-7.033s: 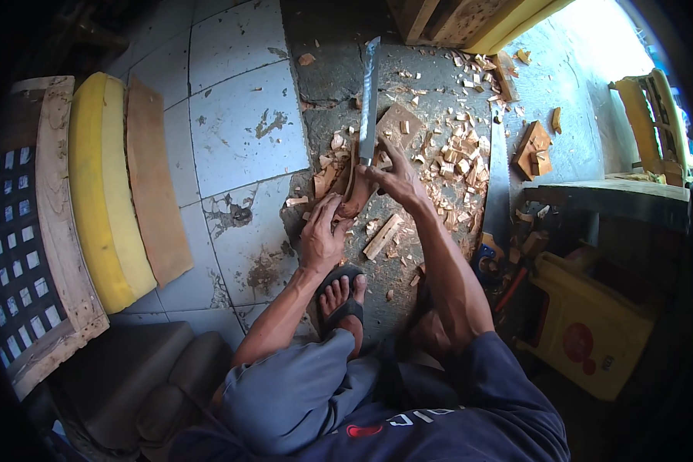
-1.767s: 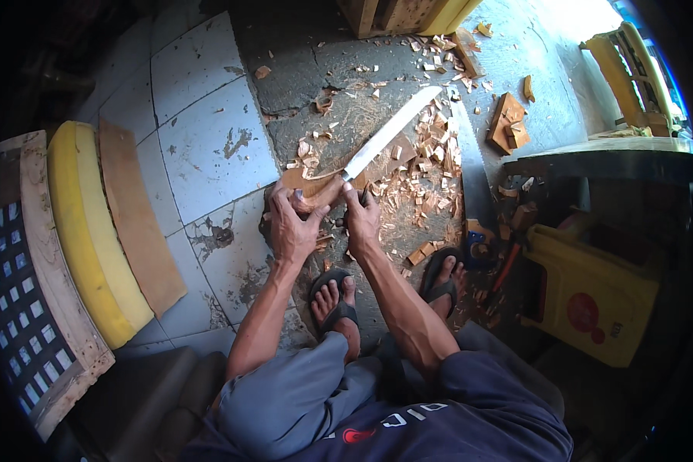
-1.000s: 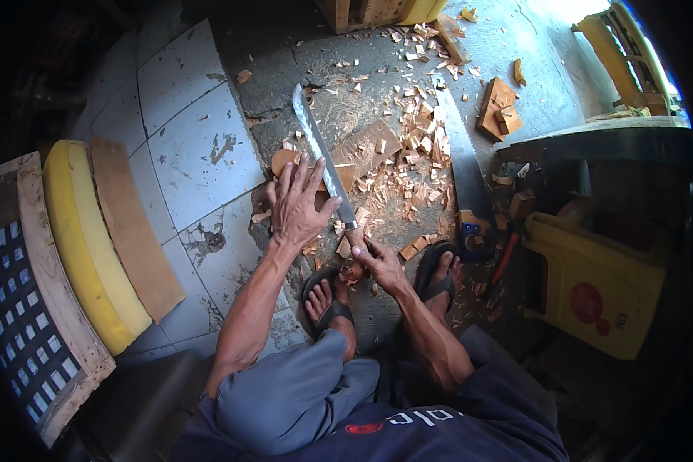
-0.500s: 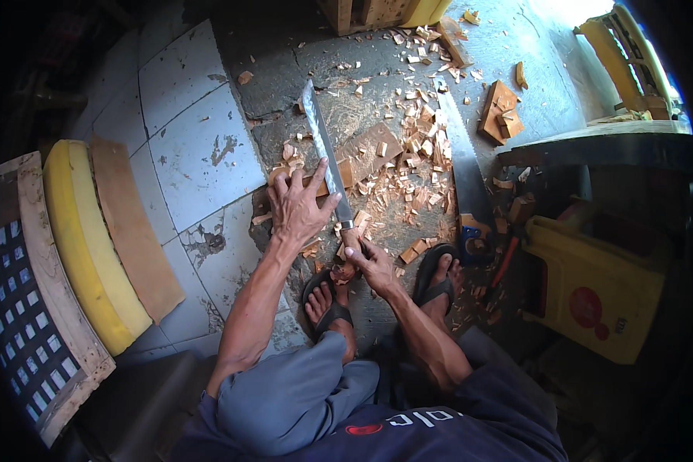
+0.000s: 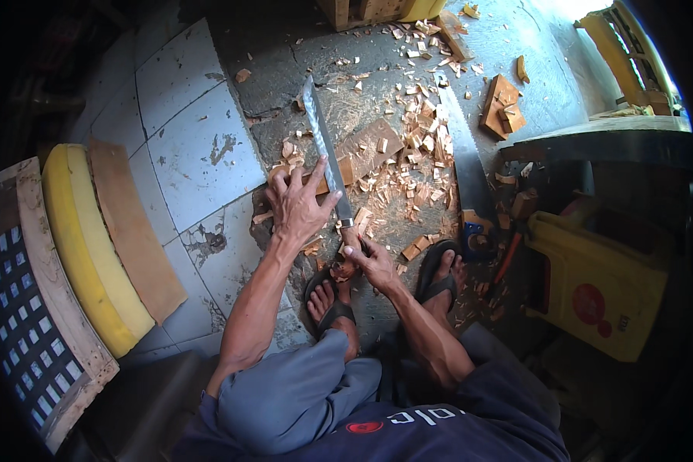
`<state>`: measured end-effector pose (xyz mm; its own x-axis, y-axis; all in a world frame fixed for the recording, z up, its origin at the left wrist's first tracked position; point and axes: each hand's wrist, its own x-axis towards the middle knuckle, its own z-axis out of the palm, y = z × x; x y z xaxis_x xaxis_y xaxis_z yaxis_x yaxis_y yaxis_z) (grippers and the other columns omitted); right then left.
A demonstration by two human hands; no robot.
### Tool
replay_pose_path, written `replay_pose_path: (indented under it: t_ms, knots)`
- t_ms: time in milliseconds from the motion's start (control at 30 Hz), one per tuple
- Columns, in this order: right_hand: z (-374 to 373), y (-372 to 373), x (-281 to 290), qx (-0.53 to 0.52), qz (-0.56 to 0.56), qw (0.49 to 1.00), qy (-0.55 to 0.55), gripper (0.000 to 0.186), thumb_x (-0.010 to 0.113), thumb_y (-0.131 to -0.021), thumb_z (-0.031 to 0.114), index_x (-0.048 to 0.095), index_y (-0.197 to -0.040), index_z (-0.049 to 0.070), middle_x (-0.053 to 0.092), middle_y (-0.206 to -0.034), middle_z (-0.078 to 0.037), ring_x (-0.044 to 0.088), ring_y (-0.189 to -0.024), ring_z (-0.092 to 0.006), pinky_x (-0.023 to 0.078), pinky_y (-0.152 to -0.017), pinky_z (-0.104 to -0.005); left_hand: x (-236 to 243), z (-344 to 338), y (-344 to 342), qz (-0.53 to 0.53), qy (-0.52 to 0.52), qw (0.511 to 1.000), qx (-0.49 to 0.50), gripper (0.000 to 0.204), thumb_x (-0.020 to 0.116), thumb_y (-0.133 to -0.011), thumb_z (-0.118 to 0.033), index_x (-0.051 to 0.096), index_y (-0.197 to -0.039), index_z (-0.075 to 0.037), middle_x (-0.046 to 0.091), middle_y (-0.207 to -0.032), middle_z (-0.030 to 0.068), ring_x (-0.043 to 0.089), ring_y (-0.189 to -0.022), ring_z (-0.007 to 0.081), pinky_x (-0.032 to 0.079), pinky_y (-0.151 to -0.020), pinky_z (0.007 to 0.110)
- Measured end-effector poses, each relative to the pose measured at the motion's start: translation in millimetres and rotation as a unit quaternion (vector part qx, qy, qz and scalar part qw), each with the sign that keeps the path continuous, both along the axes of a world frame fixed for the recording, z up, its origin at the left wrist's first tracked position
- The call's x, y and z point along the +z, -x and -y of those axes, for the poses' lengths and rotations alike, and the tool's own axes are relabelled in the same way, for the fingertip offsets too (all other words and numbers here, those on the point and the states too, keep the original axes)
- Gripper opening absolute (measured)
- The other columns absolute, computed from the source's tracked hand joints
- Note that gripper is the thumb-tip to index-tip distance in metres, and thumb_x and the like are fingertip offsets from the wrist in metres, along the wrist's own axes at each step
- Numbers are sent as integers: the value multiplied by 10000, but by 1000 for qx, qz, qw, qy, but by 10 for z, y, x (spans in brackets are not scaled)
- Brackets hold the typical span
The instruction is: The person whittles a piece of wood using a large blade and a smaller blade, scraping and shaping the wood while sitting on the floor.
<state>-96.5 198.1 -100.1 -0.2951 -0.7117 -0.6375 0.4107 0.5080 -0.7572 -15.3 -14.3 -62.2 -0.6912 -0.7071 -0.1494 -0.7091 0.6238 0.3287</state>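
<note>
A machete (image 5: 326, 154) with a long curved blade and a wooden handle lies lengthwise in front of me, its tip pointing away. My right hand (image 5: 373, 264) is closed around the handle, close to my left foot. To the left of the blade, my left hand (image 5: 299, 208) has its fingers spread, the index fingertip at the blade's side. Under these fingers is a wood block (image 5: 333, 173), mostly hidden by the hand and blade. A flat brown board (image 5: 379, 146) lies just beyond the blade to the right, with chips around it.
Wood chips (image 5: 420, 177) cover the concrete around the board. A handsaw (image 5: 463, 154) lies to their right, near a yellow crate (image 5: 597, 285). Cut wood pieces (image 5: 503, 108) rest farther off. White tiles (image 5: 196, 158), a yellow curved piece (image 5: 92, 246) and a plastic lattice (image 5: 35, 308) are at left.
Both hands and the machete keep the same places and grip. Only the whole view has shifted very slightly.
</note>
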Motion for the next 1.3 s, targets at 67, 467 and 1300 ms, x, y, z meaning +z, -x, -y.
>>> replay_pose_path:
  t_ms: [67, 467, 1300]
  knots:
    - [-6, 65, -8, 53, -14, 998, -32, 672, 711, -956, 485, 599, -1402, -4, 708, -1180, -143, 641, -1075, -168, 500, -945, -328, 13, 0, 12, 15, -14, 1000, 6, 783, 710, -877, -566, 445, -1577, -334, 539, -1349, 151, 399, -1243, 391, 317, -1024, 635]
    - [899, 684, 335, 145, -481, 864, -11, 284, 545, -1037, 250, 563, -1229, 42, 711, -835, -264, 697, -697, -464, 540, -632, -541, -24, -44, 52, 19, -23, 999, 14, 788, 678, -900, -586, 406, -1595, -334, 505, -1392, 171, 410, -1270, 403, 338, -1012, 656]
    - [1319, 816, 588, 152, -525, 838, 13, 235, 632, -987, 241, 742, -1063, 47, 740, -760, -182, 739, -653, -331, 579, -639, -440, -22, -105, -26, 2, -18, 1000, 25, 802, 711, -870, -555, 427, -1583, -320, 495, -1411, 150, 390, -1295, 420, 320, -1019, 656]
